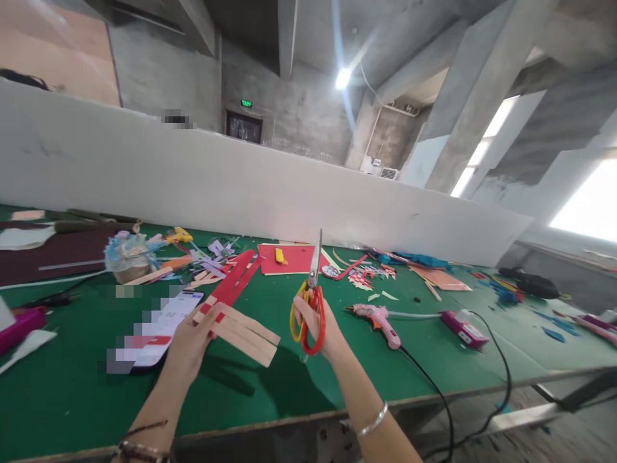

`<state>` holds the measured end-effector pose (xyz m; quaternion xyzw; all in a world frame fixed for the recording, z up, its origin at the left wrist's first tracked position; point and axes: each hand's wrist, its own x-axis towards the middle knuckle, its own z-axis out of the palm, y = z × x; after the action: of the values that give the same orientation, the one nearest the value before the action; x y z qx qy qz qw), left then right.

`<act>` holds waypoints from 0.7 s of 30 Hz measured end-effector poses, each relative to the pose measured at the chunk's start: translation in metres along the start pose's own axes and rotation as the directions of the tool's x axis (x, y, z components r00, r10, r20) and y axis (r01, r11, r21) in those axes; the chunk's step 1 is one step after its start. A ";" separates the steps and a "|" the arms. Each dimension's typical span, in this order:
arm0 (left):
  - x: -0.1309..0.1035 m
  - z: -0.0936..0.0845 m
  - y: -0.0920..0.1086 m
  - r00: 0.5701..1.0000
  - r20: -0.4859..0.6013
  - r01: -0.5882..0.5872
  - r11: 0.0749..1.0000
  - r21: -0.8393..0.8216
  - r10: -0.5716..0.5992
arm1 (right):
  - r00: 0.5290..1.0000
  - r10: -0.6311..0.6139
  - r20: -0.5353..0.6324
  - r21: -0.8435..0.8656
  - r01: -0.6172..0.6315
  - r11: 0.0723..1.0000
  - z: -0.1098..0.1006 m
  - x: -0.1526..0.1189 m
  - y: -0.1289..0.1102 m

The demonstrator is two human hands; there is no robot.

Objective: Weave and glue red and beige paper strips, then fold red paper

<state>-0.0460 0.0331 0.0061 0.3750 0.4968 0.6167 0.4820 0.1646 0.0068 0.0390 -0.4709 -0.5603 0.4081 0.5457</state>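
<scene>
My left hand (pixel 193 337) is closed on a flat piece of paper strips (pixel 248 334), pale tan toward me and red at the other end, with slits running lengthwise. In my right hand (pixel 315 321) is a pair of scissors (pixel 314 273) with red and yellow handles, blades pointing up and away. The blades look close together and stand apart from the paper. Under and beside my left hand a smartphone (pixel 166 321) lies on the green table, its screen lit and partly blurred out. A pink glue gun (pixel 378 319) lies to the right of my right hand.
On the green table (pixel 299 392) lie red sheets (pixel 270 260) with a yellow cutter (pixel 280 256), paper scraps (pixel 366 275), and a bag of coloured strips (pixel 130 257). A purple box (pixel 464 329) with a black cable sits right. A white partition (pixel 241 186) borders the back.
</scene>
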 end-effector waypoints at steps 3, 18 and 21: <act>-0.005 0.007 0.007 0.999 0.029 0.031 1.000 -0.002 -0.031 | 0.997 0.028 0.078 0.201 -0.044 0.979 0.007 -0.019 0.002; -0.046 0.039 0.001 0.846 0.491 0.322 0.932 -0.166 -0.205 | 0.998 0.053 -0.040 0.608 -0.018 0.794 -0.010 0.010 0.011; -0.060 0.055 -0.003 0.786 0.559 0.400 0.906 -0.136 -0.263 | 0.995 0.004 -0.104 0.504 0.050 0.862 -0.006 0.005 0.012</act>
<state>0.0215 -0.0109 0.0166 0.3728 0.3225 0.4513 0.7439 0.1721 0.0138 0.0285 -0.3249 -0.4108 0.5096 0.6826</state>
